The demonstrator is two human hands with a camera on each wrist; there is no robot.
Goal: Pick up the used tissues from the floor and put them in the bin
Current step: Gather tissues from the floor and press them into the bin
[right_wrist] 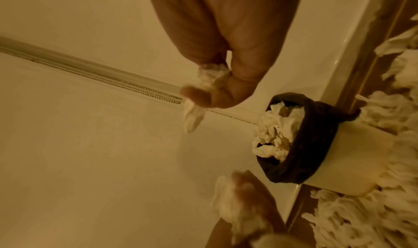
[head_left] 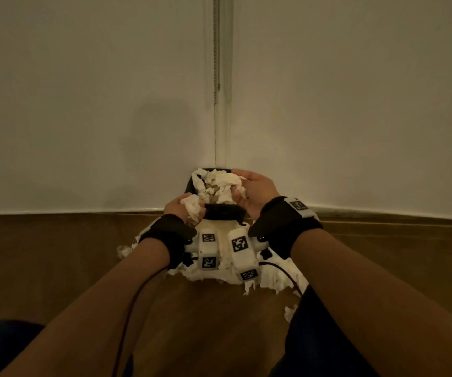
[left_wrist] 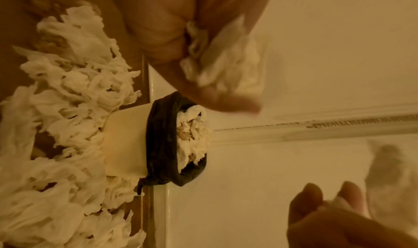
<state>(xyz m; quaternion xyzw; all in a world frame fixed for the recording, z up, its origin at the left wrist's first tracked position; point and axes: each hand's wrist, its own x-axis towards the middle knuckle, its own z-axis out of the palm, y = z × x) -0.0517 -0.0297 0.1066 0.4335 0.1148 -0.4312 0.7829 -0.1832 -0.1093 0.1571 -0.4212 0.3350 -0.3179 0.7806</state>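
Observation:
A small white bin (head_left: 223, 227) with a black liner (head_left: 224, 213) stands in the corner, heaped with crumpled tissues (head_left: 216, 186). My left hand (head_left: 182, 210) grips a white tissue wad (head_left: 192, 206) at the near left of the rim. My right hand (head_left: 252, 191) pinches another tissue (head_left: 237, 190) over the bin's right side. The left wrist view shows fingers curled round the wad (left_wrist: 226, 66), with the bin (left_wrist: 126, 141) beside it. The right wrist view shows fingertips pinching a small tissue (right_wrist: 210, 76) beside the full bin (right_wrist: 361, 153).
Several more white tissues (head_left: 273, 278) lie on the wooden floor around the bin's base, also in the wrist views (left_wrist: 74, 76) (right_wrist: 373, 216). White walls meet behind the bin, with a bead chain (head_left: 216, 50) hanging in the corner. Cables run along my forearms.

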